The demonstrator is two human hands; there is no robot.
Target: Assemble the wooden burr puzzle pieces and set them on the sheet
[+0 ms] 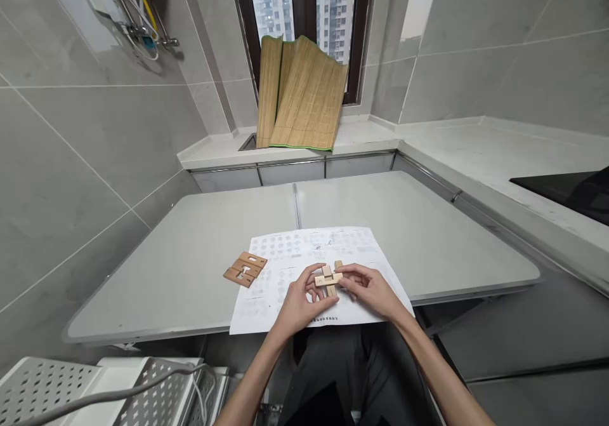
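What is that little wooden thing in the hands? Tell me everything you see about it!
The small pale wooden block puzzle is made of short light-wood bars crossed and slotted together, one lying sideways, others standing through it. It is held just above the white printed paper sheet on the grey table. The left hand pinches it from one side and the right hand from the other.

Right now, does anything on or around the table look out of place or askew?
Nothing looks spilled or damaged. Both hands, left hand and right hand, hold the wooden puzzle over the instruction sheet, whose near edge hangs past the table edge. The wooden pieces lie loosely stacked. A bamboo mat leans against the window.
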